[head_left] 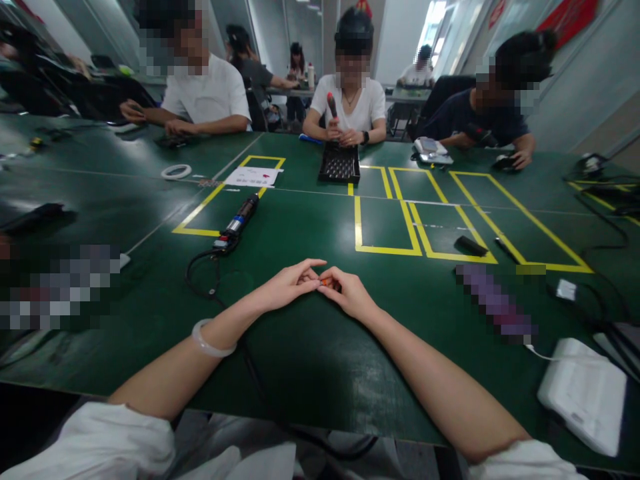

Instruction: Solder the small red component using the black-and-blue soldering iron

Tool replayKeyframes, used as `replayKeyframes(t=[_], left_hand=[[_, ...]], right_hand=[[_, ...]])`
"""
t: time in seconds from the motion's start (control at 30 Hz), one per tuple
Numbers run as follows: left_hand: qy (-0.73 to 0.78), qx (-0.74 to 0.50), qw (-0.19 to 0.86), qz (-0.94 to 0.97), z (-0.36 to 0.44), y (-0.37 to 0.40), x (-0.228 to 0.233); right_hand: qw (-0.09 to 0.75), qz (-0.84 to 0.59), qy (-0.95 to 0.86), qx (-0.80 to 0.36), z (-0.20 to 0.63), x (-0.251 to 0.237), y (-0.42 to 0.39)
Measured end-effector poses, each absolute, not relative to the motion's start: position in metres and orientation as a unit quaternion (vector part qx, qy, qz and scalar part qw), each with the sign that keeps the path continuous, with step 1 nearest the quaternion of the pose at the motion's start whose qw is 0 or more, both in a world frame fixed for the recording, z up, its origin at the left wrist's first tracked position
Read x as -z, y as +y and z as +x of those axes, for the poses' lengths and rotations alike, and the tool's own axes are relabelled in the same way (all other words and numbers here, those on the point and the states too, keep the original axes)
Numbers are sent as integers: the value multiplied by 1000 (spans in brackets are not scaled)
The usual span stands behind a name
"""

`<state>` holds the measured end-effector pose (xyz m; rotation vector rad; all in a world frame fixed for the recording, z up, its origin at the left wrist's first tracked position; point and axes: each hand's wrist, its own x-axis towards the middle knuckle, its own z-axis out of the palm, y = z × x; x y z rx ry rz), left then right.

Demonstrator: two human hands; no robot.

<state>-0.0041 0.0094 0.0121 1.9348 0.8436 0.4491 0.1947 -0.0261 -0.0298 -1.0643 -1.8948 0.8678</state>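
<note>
1. The left hand [287,285] and right hand [350,291] are meeting at table centre, fingertips pinching one small orange part [324,283] together.
2. Judged step: fitting or adjusting the part.
3. An electric screwdriver [239,222] is lying at ten o'clock; next calls for a steady grip.

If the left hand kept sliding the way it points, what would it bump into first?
The left hand points right, so it would meet the right hand at once; both already touch at the small orange piece.
</note>
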Motion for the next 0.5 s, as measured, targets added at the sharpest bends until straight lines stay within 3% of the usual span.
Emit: replayKeyframes(t=[0.27,0.5], left_hand=[[342,-215,342,848,-1,-1,-17],[359,-233,336,839,0,-1,-13]], right_hand=[[417,-432,-678,-423,198,32,-23],[457,-417,-648,-444,197,31,-24]])
